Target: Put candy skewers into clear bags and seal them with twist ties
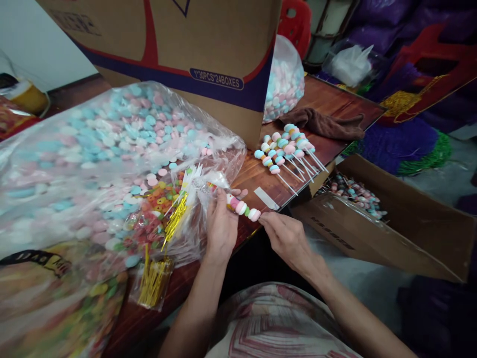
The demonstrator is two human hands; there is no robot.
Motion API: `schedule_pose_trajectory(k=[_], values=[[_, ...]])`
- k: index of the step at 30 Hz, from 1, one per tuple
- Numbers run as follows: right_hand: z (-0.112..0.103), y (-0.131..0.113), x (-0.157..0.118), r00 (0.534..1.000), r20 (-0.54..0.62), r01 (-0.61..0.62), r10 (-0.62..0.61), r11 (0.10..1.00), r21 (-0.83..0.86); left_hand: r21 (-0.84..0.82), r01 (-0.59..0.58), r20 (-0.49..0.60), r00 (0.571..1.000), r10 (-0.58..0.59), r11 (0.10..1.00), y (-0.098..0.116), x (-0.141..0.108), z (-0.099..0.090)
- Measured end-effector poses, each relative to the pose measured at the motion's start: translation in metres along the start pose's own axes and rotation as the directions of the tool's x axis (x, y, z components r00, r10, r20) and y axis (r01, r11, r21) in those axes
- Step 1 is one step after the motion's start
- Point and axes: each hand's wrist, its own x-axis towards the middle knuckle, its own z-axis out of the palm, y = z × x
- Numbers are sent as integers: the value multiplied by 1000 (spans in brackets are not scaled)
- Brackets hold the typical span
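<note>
Candy skewer [244, 209] held level over the bench [261, 174] edge, between both hands, left hand [221, 223] gripping its wrapped end by the big candy bag [104, 149], right hand [286, 238] pinching its tip, finished skewers [286, 149] beyond, near a carton [186, 54].

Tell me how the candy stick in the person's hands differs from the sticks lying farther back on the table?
The candy stick in hand is one alone, held off the table between the left hand and right hand; the finished sticks lie in a loose heap on the table, untouched. The held one's stem is hidden, while the heap's white stems show, fanning toward the right. Both carry stacked pastel pink, blue and white candies.
</note>
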Motion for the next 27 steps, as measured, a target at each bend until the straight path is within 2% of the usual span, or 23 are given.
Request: schedule_pose_trajectory(k=[3,5,6,8,10,11,12,13,14,15,16,19,21,23,27], values=[[5,-8,-2,994,35,-107,103,986,127,-9,-16,42,999,16,1000,-4,-2,3],[4,-14,-3,960,98,-282,264,891,357,-6,-24,66,998,24,1000,-5,-3,4],[4,-16,-2,924,155,-380,351,785,490,-4,-25,75,997,25,1000,-6,-3,4],[3,-16,-1,823,335,-542,459,459,704,-7,-15,96,995,16,1000,-6,-2,4],[3,-13,0,729,521,-623,444,113,774,-18,15,124,992,-13,1000,-6,-2,4],[4,-11,1,699,580,-637,418,-7,771,-21,37,141,989,-33,999,-6,-2,4],[5,-10,2,680,612,-641,404,-78,764,-19,57,158,986,-54,998,-6,-2,4],[6,-10,4,672,618,-639,408,-102,762,-11,76,173,982,-73,997,-7,-3,5],[7,-11,5,675,599,-630,432,-85,772,2,91,185,979,-90,996,-7,-4,5],[9,-13,7,687,557,-617,467,-28,786,17,99,192,976,-101,995,-8,-5,5],[10,-15,8,710,493,-601,503,66,797,30,105,198,974,-109,994,-8,-6,5],[13,-21,10,812,240,-518,532,469,716,51,136,224,964,-144,989,-6,-5,3],[13,-22,9,870,140,-459,473,673,581,60,164,233,957,-174,985,-2,-1,0],[12,-19,7,896,126,-428,426,751,502,50,166,196,965,-173,985,3,5,-3],[10,-12,4,905,149,-419,399,770,482,-55,148,54,988,-145,988,11,14,-6]])
